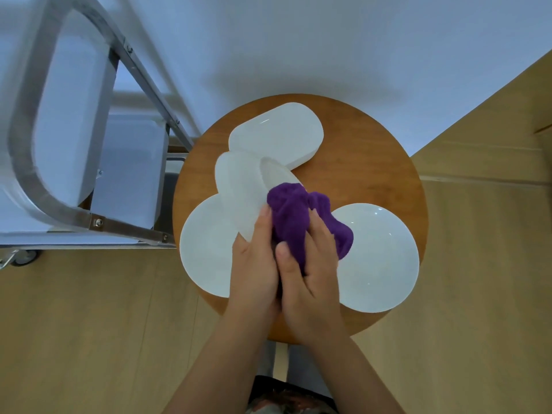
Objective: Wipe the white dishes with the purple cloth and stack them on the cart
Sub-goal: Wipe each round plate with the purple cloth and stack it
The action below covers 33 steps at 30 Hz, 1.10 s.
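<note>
Head view looks almost straight down onto a round wooden table, and I can see both of my operator's bare hands working over its middle. My left hand is closed around the near end of a white oblong dish, holding it tilted up on edge above the table, its far end reaching toward the wall. My right hand is clenched on the purple cloth, fingers wrapped over the bunched fabric and pressing it against the raised dish's inner face; a loose fold of cloth hangs off to the right, over the edge of a plate. Two round white plates lie flat on the table: the left plate sits partly under the tilted dish and my left hand, and the right plate lies just beside my right hand. A second white oblong dish rests flat at the far side of the table, its near edge partly hidden by the raised dish. The cart, with a grey metal frame and pale shelves, stands to the left, close against the table's edge; I can make out no dishes on its visible shelves. A castor shows at its lower left on the pale wooden floor.
</note>
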Each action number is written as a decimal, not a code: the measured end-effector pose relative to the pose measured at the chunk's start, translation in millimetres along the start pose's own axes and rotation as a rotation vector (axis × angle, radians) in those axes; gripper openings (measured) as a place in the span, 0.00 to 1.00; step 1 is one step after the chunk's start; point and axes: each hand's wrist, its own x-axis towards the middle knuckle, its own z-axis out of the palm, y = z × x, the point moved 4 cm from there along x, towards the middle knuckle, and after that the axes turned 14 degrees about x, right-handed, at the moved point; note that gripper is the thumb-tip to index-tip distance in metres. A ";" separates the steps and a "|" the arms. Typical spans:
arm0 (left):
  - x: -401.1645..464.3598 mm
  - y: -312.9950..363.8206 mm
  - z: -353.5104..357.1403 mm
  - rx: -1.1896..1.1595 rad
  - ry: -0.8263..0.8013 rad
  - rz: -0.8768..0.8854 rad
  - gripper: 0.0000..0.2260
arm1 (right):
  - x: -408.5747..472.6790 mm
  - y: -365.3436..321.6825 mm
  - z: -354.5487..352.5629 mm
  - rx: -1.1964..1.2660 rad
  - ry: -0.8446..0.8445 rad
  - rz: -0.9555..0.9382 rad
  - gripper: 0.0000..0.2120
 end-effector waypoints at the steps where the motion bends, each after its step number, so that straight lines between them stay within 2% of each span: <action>1: 1.0 -0.2 -1.4 0.005 0.019 -0.015 0.20 | -2.9 1.8 3.0 0.033 -0.002 0.002 0.18; 4: 2.1 -4.1 -5.2 -0.032 0.045 -0.060 0.25 | -9.8 6.8 9.4 0.023 -0.019 -0.023 0.19; 6: 1.4 -7.8 -6.8 -0.177 0.046 -0.130 0.28 | -20.8 13.0 11.5 -0.001 0.020 0.000 0.23; 8: 3.1 -7.3 -8.0 -0.329 0.060 -0.158 0.24 | -33.6 22.8 9.3 0.093 0.119 0.152 0.23; 9: 5.2 -3.9 -10.2 -0.364 0.075 -0.116 0.22 | -38.1 28.1 6.0 0.205 0.193 0.277 0.23; 11: 8.8 7.7 -15.5 -0.336 0.052 0.008 0.24 | -40.5 39.1 -5.5 0.366 0.342 0.484 0.18; 12: 8.0 13.5 -18.9 -0.272 0.038 0.063 0.25 | -37.9 42.2 -15.0 0.383 0.400 0.527 0.15; 14: 1.8 20.9 -24.8 -0.022 0.023 0.176 0.23 | -25.4 40.2 -35.1 0.379 0.458 0.523 0.13; 17: -10.8 21.7 -16.2 0.477 -0.131 0.328 0.13 | -5.3 27.2 -47.6 0.464 0.338 0.453 0.21; 19: -15.3 15.5 -0.1 0.993 -0.287 0.512 0.18 | 5.9 16.6 -44.4 0.611 0.206 0.471 0.33; 21: -11.6 4.4 8.6 1.411 -0.382 0.641 0.22 | 14.0 11.8 -42.1 0.586 0.101 0.453 0.42; 22: -7.8 1.5 10.2 1.515 -0.382 0.665 0.22 | 15.6 12.4 -42.6 0.547 0.096 0.458 0.39; 24: -0.6 -2.9 12.4 1.666 -0.359 0.683 0.22 | 15.3 20.5 -46.7 0.460 0.140 0.478 0.23; 26: -0.5 -13.6 8.9 1.784 -0.451 0.628 0.24 | 11.3 33.4 -50.5 0.376 0.202 0.517 0.10; 27: -1.2 -19.1 2.5 1.755 -0.512 0.575 0.26 | 8.1 41.2 -52.7 0.367 0.239 0.547 0.08; 29: -1.4 -19.6 -17.4 1.473 -0.513 0.469 0.26 | 3.0 52.0 -56.9 0.392 0.304 0.610 0.09; 30: 1.2 -13.7 -31.5 1.270 -0.418 0.436 0.24 | 0.8 57.6 -59.9 0.422 0.320 0.635 0.11; 32: 11.8 -0.5 -62.6 0.980 -0.028 0.498 0.24 | -2.9 65.2 -64.7 0.451 0.314 0.656 0.17; 33: 19.4 1.3 -78.3 0.891 0.132 0.448 0.25 | -4.0 65.9 -65.0 0.462 0.294 0.663 0.20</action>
